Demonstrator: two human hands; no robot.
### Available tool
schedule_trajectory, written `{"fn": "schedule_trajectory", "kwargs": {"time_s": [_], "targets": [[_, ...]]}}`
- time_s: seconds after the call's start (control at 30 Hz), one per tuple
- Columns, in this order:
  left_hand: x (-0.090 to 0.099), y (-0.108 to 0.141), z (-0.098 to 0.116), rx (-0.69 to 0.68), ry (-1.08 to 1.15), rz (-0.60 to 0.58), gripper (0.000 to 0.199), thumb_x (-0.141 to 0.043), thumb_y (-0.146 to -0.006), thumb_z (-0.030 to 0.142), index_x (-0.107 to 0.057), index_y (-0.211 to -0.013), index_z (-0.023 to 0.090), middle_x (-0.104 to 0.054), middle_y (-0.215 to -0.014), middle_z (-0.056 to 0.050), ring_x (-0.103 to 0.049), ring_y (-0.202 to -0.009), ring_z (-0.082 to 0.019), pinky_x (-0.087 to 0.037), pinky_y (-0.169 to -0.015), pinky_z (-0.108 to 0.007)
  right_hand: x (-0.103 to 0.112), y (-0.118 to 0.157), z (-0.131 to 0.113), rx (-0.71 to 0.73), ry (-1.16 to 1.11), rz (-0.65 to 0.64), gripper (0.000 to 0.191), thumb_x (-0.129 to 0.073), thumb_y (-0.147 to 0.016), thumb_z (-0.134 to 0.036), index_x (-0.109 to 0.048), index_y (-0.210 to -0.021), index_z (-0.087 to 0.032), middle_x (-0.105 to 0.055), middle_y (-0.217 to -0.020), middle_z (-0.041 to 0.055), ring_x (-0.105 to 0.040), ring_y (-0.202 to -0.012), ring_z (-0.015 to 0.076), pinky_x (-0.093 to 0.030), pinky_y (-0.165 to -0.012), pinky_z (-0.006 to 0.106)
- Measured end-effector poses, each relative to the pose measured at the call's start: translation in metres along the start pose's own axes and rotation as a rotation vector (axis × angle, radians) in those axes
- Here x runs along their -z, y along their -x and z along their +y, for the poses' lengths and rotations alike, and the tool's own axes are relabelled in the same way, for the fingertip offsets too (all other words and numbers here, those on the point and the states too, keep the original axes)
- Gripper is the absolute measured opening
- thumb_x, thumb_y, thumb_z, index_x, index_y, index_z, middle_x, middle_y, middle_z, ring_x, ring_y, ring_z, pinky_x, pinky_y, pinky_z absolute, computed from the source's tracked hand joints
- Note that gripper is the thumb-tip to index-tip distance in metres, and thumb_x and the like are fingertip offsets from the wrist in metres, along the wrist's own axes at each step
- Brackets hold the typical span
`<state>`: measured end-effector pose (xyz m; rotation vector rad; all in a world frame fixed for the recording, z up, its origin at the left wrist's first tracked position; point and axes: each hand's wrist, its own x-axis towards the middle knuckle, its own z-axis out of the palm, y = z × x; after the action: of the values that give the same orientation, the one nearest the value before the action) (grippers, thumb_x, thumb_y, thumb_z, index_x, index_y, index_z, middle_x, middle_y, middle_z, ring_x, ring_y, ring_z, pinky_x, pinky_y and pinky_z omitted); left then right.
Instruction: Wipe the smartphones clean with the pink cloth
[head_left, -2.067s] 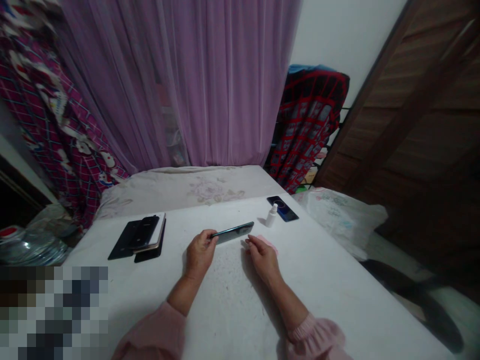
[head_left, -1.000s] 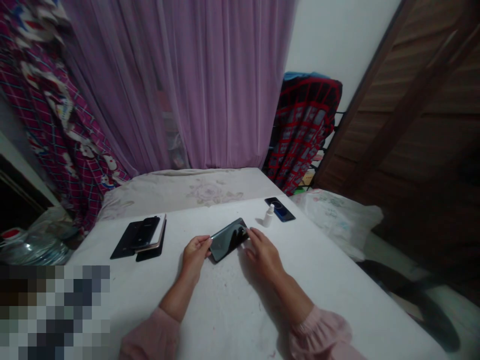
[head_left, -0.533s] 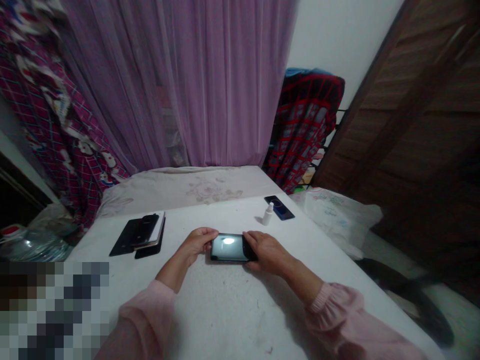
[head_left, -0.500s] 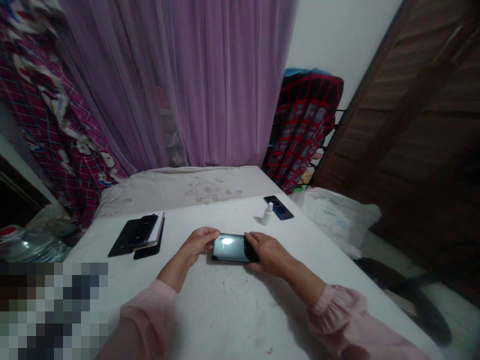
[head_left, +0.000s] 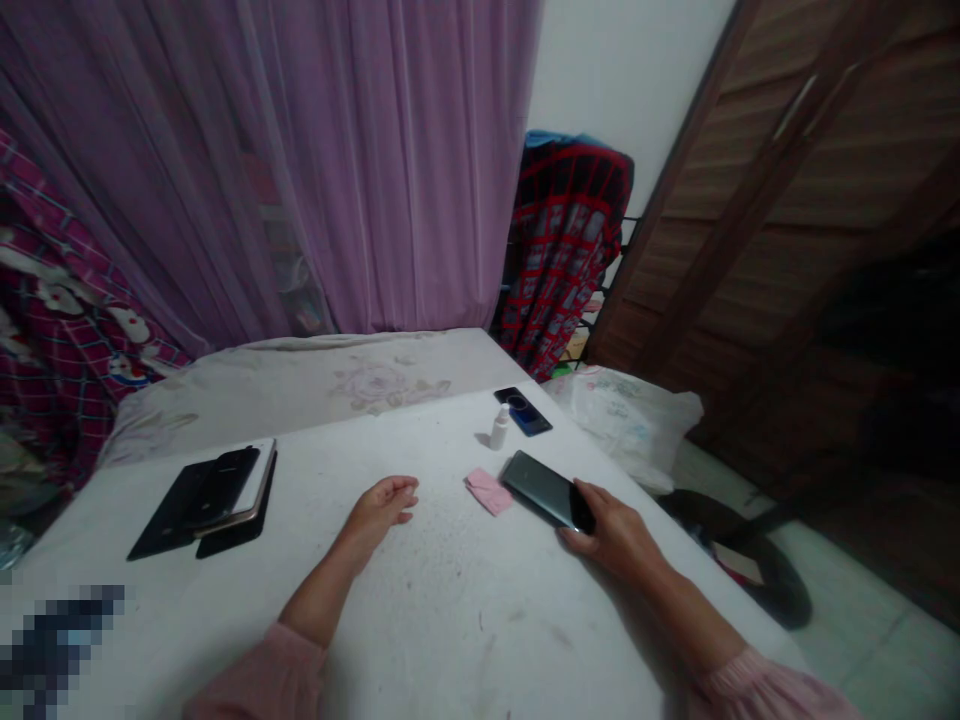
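My right hand grips the near end of a dark smartphone, which lies tilted against the white table top. Just left of the phone is a small pink cloth, almost touching it. My left hand rests palm down and relaxed on the table, holding nothing. Beyond the cloth stand a small white spray bottle and a dark blue phone lying flat. Left of my left hand lies a stack of black phone cases and phones.
The table's right edge runs close to my right hand. Past it are a white plastic bag and a dark round object on the floor. A bed with a pale floral sheet lies behind the table, before a purple curtain.
My left hand has let go of the phone and moved left. My right hand has carried the phone to the right, and the pink cloth now shows beside it. The view has swung right.
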<state>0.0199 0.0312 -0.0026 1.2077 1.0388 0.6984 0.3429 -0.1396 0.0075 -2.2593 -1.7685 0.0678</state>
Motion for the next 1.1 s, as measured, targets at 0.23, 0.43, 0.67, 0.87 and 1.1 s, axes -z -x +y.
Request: {"fn": "schedule_trajectory", "kwargs": {"time_s": [0.23,0.43,0.67,0.87,1.1], "targets": [[-0.003,0.001,-0.004,-0.079,-0.027,0.063,0.048,-0.073,-0.065,0.052,-0.067,-0.098,0.017,-0.069,-0.103,-0.009,-0.066,-0.098,-0.024,-0.054,-0.073,-0.03,0.008,-0.054,0.015,-0.277,0.034,0.114,0.067,-0.059,-0.075,-0.051,-0.054,-0.128,-0.011,-0.067,-0.115,0.0152,-0.064,-0.103,0.0299,-0.047,-0.083,0.034],[-0.002,0.001,-0.009,-0.111,-0.009,0.126,0.047,-0.073,-0.064,0.051,-0.067,-0.096,0.018,-0.07,-0.099,-0.008,-0.067,-0.096,-0.025,-0.055,-0.071,-0.03,0.009,-0.139,-0.014,-0.38,0.084,0.086,0.051,-0.059,-0.079,-0.052,-0.061,-0.11,-0.011,-0.069,-0.102,0.0156,-0.065,-0.093,0.0265,-0.045,-0.073,0.029],[-0.003,-0.003,-0.013,-0.094,-0.008,0.167,0.048,-0.073,-0.059,0.054,-0.068,-0.092,0.019,-0.071,-0.095,-0.008,-0.068,-0.095,-0.027,-0.055,-0.067,-0.031,-0.006,-0.169,-0.022,-0.392,0.112,0.079,0.049,-0.059,-0.082,-0.05,-0.06,-0.11,-0.01,-0.068,-0.104,0.0176,-0.064,-0.098,0.0267,-0.044,-0.078,0.03],[-0.003,0.001,-0.007,-0.107,-0.017,0.153,0.046,-0.072,-0.062,0.054,-0.068,-0.093,0.019,-0.071,-0.097,-0.009,-0.067,-0.096,-0.027,-0.055,-0.068,-0.032,-0.009,-0.172,-0.028,-0.43,0.084,0.028,0.053,-0.057,-0.083,-0.052,-0.056,-0.116,-0.011,-0.066,-0.108,0.0172,-0.063,-0.102,0.0271,-0.045,-0.081,0.032],[-0.004,0.0,-0.011,-0.121,0.01,0.201,0.05,-0.071,-0.062,0.056,-0.067,-0.095,0.018,-0.07,-0.098,-0.008,-0.067,-0.096,-0.026,-0.055,-0.067,-0.03,-0.02,-0.138,-0.025,-0.336,0.057,0.3,0.051,-0.047,-0.092,-0.043,-0.051,-0.129,-0.008,-0.05,-0.135,0.0223,-0.05,-0.122,0.0309,-0.041,-0.096,0.042]]}}
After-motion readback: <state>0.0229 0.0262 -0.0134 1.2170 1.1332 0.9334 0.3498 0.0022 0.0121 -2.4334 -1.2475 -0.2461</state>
